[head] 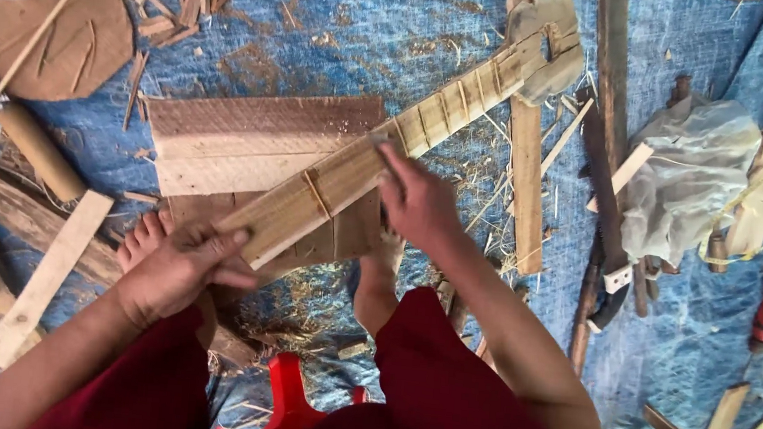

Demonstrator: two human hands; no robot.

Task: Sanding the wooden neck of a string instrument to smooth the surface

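Long pale wooden instrument neck with raised cross-strips (387, 155) lies diagonally across a flat brown wooden board (259, 139), over blue tarpaulin (397, 32). Left hand (176, 266) clamps its near lower end, fingers curled round the edge. Right hand (415, 199) presses mid-length, pinching a small tool; kind unclear. 2 bare feet below.

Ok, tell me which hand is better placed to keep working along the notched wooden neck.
Right, probably. The right hand already lies on the notched wooden neck midway along, while the left hand is busy steadying its near end.
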